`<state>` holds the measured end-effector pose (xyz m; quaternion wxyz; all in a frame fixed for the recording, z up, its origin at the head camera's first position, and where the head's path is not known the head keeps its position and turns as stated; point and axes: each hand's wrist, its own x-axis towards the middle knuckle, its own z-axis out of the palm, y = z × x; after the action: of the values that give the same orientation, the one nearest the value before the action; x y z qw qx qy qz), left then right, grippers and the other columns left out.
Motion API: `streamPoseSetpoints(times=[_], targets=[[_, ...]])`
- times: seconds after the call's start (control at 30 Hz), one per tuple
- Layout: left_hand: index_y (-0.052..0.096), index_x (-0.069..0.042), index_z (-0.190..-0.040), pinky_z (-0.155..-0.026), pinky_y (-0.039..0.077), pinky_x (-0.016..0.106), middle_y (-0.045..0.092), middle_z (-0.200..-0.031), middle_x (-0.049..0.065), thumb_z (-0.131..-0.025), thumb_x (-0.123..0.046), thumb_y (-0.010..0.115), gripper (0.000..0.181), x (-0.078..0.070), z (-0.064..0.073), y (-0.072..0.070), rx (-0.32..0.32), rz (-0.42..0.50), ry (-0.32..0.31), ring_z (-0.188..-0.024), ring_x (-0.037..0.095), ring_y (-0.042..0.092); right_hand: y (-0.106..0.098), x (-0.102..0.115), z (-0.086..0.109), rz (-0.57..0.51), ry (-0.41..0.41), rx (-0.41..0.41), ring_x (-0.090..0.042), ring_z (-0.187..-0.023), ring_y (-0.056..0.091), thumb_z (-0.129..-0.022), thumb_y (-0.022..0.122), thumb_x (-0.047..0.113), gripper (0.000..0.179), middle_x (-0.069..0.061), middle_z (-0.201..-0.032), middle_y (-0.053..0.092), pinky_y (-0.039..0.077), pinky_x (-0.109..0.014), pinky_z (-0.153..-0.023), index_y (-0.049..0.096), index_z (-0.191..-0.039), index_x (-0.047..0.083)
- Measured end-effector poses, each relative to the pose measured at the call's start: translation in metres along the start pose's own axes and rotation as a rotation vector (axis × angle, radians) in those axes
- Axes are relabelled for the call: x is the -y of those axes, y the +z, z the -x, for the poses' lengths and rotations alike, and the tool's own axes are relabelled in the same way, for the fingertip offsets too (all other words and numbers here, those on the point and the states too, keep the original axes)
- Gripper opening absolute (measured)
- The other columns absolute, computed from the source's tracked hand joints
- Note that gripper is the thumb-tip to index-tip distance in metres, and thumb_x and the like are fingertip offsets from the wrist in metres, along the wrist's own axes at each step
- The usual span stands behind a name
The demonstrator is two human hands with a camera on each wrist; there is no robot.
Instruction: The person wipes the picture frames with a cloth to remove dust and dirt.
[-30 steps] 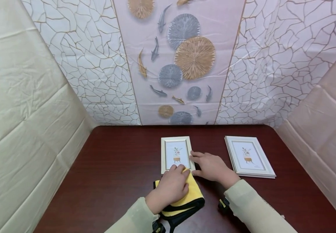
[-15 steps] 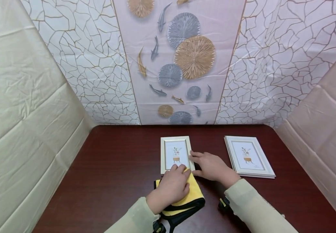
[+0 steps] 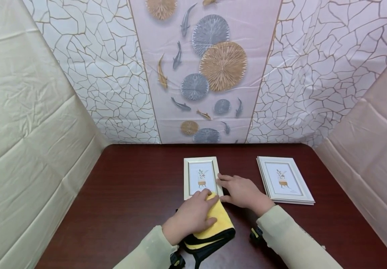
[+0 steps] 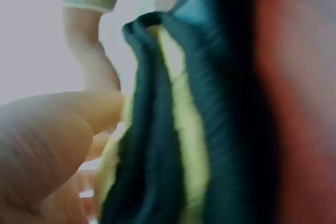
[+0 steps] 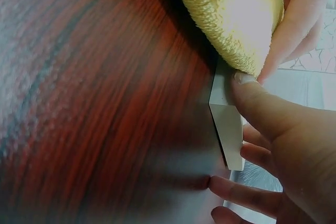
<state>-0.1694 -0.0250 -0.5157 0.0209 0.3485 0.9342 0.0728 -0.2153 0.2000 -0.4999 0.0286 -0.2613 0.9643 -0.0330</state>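
A cream picture frame [image 3: 194,175] with a potted-plant print lies face up near the table's middle. My left hand [image 3: 190,213] rests on a folded yellow cloth [image 3: 218,220] with black edging. Its fingers lie over the frame's lower border, and its thumb is spread across the cloth. In the left wrist view the cloth's black-edged folds stand beside the thumb. My right hand [image 3: 242,192] braces the frame's right side with extended fingers. The right wrist view shows its thumb at the frame's near corner, close to the fluffy cloth [image 5: 231,14], with its outer fingers toward the table.
A stack of white picture frames [image 3: 282,181] lies to the right, the top one bearing a similar print. The dark red-brown table [image 3: 129,209] ends at a patterned backdrop [image 3: 194,123]. Pale cloth walls [image 3: 32,168] enclose both sides.
My left hand has shifted slightly left on the cloth, and its thumb has spread further from the fingers. The right hand and frame keep their places.
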Motion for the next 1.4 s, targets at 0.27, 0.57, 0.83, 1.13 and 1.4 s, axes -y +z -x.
streamPoseSetpoints(times=[0.27, 0.57, 0.83, 1.13, 1.4], targets=[[0.048, -0.048, -0.165, -0.104, 0.051, 0.062, 0.044, -0.168, 0.004, -0.093, -0.06, 0.085, 0.081, 0.014, 0.01, -0.007, 0.105, 0.103, 0.039, -0.148, 0.026, 0.051, 0.001, -0.001, 0.001, 0.002, 0.002, 0.001, -0.049, -0.139, 0.06, -0.101, 0.081, 0.045, 0.067, -0.009, -0.166, 0.053, 0.055, -0.061, -0.103, 0.063, -0.157, 0.013], [0.056, -0.046, -0.16, -0.094, 0.059, 0.048, 0.047, -0.163, 0.007, -0.087, -0.071, 0.084, 0.082, 0.006, 0.017, -0.006, 0.073, 0.015, 0.005, -0.139, 0.028, 0.056, 0.001, -0.003, 0.001, 0.004, -0.013, -0.009, -0.051, -0.138, 0.059, -0.101, 0.079, 0.05, 0.07, -0.011, -0.167, 0.052, 0.054, -0.062, -0.105, 0.063, -0.157, 0.012], [0.07, -0.028, -0.147, -0.074, 0.06, 0.04, 0.056, -0.136, 0.012, -0.086, -0.08, 0.079, 0.081, -0.01, 0.022, -0.003, 0.049, -0.026, -0.122, -0.097, 0.023, 0.066, 0.003, -0.002, 0.0, -0.008, 0.007, 0.003, -0.051, -0.139, 0.058, -0.101, 0.079, 0.05, 0.071, -0.01, -0.168, 0.051, 0.054, -0.062, -0.105, 0.062, -0.158, 0.012], [0.069, -0.018, -0.149, -0.072, 0.062, 0.042, 0.055, -0.146, 0.025, -0.085, -0.085, 0.074, 0.092, -0.016, 0.028, 0.001, 0.084, 0.032, -0.256, -0.084, 0.028, 0.072, 0.001, -0.001, 0.0, -0.028, 0.011, 0.002, -0.051, -0.141, 0.057, -0.101, 0.079, 0.05, 0.07, -0.011, -0.167, 0.051, 0.052, -0.062, -0.107, 0.062, -0.157, 0.011], [0.072, -0.009, -0.139, -0.066, 0.06, 0.04, 0.055, -0.124, 0.021, -0.085, -0.081, 0.078, 0.091, -0.018, 0.034, 0.0, 0.056, 0.106, -0.311, -0.074, 0.027, 0.068, 0.004, -0.001, 0.001, -0.031, 0.018, 0.001, -0.05, -0.143, 0.056, -0.1, 0.08, 0.051, 0.071, -0.01, -0.167, 0.051, 0.051, -0.062, -0.11, 0.062, -0.157, 0.012]])
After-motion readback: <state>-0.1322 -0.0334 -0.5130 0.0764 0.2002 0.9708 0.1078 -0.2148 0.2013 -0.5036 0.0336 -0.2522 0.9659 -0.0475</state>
